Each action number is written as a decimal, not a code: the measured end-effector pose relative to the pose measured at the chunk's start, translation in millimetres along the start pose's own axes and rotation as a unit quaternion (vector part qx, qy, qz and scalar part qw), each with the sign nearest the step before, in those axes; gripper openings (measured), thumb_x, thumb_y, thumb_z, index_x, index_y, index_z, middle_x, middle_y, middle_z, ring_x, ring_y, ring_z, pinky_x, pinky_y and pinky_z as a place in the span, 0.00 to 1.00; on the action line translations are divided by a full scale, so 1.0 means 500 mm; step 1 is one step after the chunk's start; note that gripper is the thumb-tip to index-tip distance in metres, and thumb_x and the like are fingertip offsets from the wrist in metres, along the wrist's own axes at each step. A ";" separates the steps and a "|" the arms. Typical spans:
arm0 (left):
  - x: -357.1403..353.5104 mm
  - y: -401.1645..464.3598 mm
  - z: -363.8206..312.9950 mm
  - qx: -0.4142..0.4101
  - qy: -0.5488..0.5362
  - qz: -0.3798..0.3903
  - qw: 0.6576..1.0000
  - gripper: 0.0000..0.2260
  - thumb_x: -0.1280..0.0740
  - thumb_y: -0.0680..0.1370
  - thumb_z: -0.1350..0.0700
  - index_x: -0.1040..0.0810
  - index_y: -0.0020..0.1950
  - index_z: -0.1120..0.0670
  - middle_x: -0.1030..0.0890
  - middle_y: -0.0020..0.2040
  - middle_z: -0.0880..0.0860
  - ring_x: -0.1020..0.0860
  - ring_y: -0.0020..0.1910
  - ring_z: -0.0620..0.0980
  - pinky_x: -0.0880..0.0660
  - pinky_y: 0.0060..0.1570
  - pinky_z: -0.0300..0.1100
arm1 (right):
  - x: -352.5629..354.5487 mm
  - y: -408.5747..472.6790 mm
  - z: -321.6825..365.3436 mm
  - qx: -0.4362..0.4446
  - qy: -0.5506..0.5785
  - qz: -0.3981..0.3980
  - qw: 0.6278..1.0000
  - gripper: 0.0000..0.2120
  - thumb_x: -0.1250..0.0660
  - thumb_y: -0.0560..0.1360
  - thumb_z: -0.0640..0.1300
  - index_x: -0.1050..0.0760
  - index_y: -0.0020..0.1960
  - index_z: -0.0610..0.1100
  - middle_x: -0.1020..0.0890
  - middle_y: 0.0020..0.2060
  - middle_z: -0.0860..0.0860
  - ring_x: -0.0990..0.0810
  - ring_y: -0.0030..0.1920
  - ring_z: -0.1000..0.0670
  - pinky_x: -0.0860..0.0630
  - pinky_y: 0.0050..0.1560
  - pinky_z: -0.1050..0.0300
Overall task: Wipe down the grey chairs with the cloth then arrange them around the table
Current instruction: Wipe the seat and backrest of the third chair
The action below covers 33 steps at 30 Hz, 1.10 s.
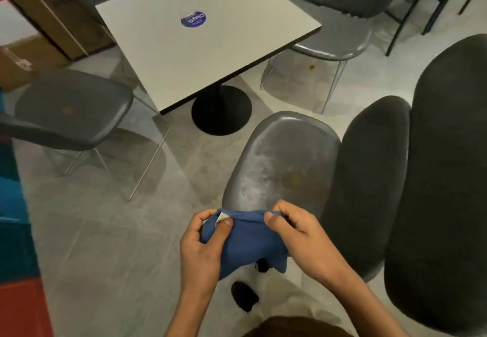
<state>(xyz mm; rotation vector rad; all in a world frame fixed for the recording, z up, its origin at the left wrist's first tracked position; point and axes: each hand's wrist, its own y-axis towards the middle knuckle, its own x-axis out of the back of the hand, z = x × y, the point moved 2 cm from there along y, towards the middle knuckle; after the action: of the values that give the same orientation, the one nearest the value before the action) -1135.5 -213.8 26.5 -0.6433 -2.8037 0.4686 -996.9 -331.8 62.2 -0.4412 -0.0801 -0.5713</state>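
A blue cloth [247,241] hangs between my two hands just in front of me. My left hand [203,241] pinches its left top edge beside a small white label, and my right hand [297,236] pinches the right top edge. Directly beyond the cloth is a grey chair [282,162] with a smeared seat and a yellowish stain. Another grey chair [71,110] stands to the left of the white square table [210,36], and a third grey chair [340,7] stands at the table's far right side.
A dark chair back [445,178] rises at the right, close to my right arm. The table has a black round base [221,110] and a purple sticker [193,19]. Cardboard boxes [31,54] are at the far left. My shoe [245,296] is on the floor below.
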 end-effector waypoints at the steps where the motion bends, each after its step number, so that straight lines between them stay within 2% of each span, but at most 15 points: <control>1: -0.005 0.017 0.000 0.003 0.006 0.013 1.000 0.03 0.28 0.78 0.59 0.18 0.49 0.50 0.14 0.44 0.46 0.16 0.43 0.44 0.21 0.39 0.35 | 0.002 0.009 -0.003 0.002 -0.003 -0.016 1.000 0.17 0.37 0.82 0.47 0.35 0.36 0.45 0.33 0.29 0.55 0.34 0.30 0.57 0.36 0.34 0.61; 7: -0.043 0.125 -0.023 -0.011 0.067 0.076 0.995 0.04 0.27 0.78 0.57 0.18 0.51 0.50 0.15 0.47 0.44 0.17 0.47 0.42 0.22 0.41 0.33 | 0.023 0.077 -0.023 -0.035 0.018 -0.069 0.997 0.15 0.37 0.82 0.49 0.30 0.40 0.43 0.28 0.31 0.55 0.30 0.33 0.58 0.33 0.36 0.62; 12: -0.084 0.210 -0.051 -0.030 0.089 0.126 0.988 0.04 0.28 0.78 0.57 0.18 0.53 0.52 0.15 0.47 0.46 0.17 0.47 0.43 0.22 0.41 0.34 | 0.042 0.132 -0.010 -0.026 0.028 -0.108 0.993 0.14 0.36 0.82 0.49 0.30 0.38 0.47 0.27 0.31 0.56 0.29 0.33 0.58 0.31 0.35 0.63; 14: -0.101 0.244 -0.059 -0.046 0.101 0.158 0.981 0.05 0.29 0.79 0.57 0.18 0.54 0.53 0.15 0.47 0.47 0.16 0.48 0.44 0.21 0.41 0.35 | 0.046 0.154 -0.006 -0.017 0.036 -0.128 0.991 0.15 0.36 0.82 0.50 0.30 0.40 0.45 0.27 0.32 0.52 0.28 0.34 0.55 0.32 0.36 0.60; 16: -0.121 0.278 -0.063 -0.055 0.113 0.195 0.973 0.04 0.29 0.80 0.56 0.18 0.54 0.53 0.15 0.47 0.47 0.17 0.48 0.43 0.21 0.40 0.35 | 0.048 0.176 -0.002 -0.016 0.049 -0.150 0.987 0.16 0.36 0.81 0.53 0.29 0.42 0.42 0.25 0.35 0.46 0.26 0.36 0.49 0.30 0.37 0.53; 19: -0.148 0.334 -0.068 -0.046 0.117 0.258 0.958 0.05 0.30 0.80 0.57 0.18 0.55 0.53 0.15 0.48 0.47 0.16 0.48 0.43 0.20 0.39 0.36 | 0.043 0.206 -0.005 -0.029 0.064 -0.200 0.977 0.12 0.36 0.81 0.49 0.27 0.43 0.43 0.22 0.38 0.44 0.22 0.40 0.43 0.26 0.39 0.47; 22: -0.166 0.397 -0.066 -0.051 0.138 0.328 0.933 0.04 0.31 0.81 0.57 0.18 0.54 0.52 0.15 0.47 0.44 0.17 0.48 0.42 0.19 0.40 0.38 | 0.023 0.238 -0.006 -0.050 0.065 -0.258 0.963 0.11 0.34 0.80 0.48 0.26 0.42 0.44 0.23 0.36 0.45 0.23 0.38 0.46 0.27 0.37 0.52; 25: -0.172 0.461 -0.071 -0.045 0.169 0.400 0.900 0.04 0.30 0.81 0.56 0.19 0.55 0.50 0.15 0.48 0.44 0.17 0.49 0.43 0.18 0.43 0.42 | -0.015 0.267 -0.006 -0.073 0.073 -0.334 0.937 0.12 0.33 0.79 0.45 0.27 0.39 0.42 0.25 0.33 0.46 0.28 0.34 0.54 0.31 0.35 0.58; 28: -0.182 0.525 -0.073 -0.032 0.208 0.467 0.859 0.05 0.30 0.80 0.54 0.19 0.55 0.47 0.15 0.49 0.41 0.17 0.49 0.41 0.18 0.45 0.40 | -0.051 0.296 0.007 -0.083 0.082 -0.398 0.910 0.11 0.32 0.76 0.44 0.28 0.37 0.43 0.26 0.31 0.51 0.28 0.33 0.58 0.32 0.34 0.63; 31: -0.194 0.574 -0.069 -0.036 0.263 0.534 0.803 0.06 0.31 0.80 0.49 0.19 0.56 0.45 0.16 0.51 0.41 0.18 0.52 0.40 0.18 0.47 0.42 | -0.081 0.318 0.026 -0.083 0.090 -0.432 0.893 0.09 0.34 0.74 0.47 0.25 0.38 0.43 0.23 0.33 0.51 0.24 0.35 0.52 0.28 0.35 0.58; 33: -0.207 0.585 -0.071 -0.041 0.265 0.568 0.778 0.05 0.32 0.81 0.51 0.19 0.56 0.46 0.15 0.51 0.43 0.17 0.53 0.43 0.18 0.49 0.42 | -0.097 0.327 0.036 -0.085 0.093 -0.446 0.886 0.10 0.34 0.74 0.48 0.24 0.39 0.42 0.23 0.34 0.49 0.24 0.36 0.48 0.26 0.36 0.50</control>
<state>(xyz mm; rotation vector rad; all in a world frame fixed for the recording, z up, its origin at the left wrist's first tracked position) -922.7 -2.5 -59.8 -2.0787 -1.6290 0.2487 -948.7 -176.9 6.9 -0.5090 -0.0458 -1.5394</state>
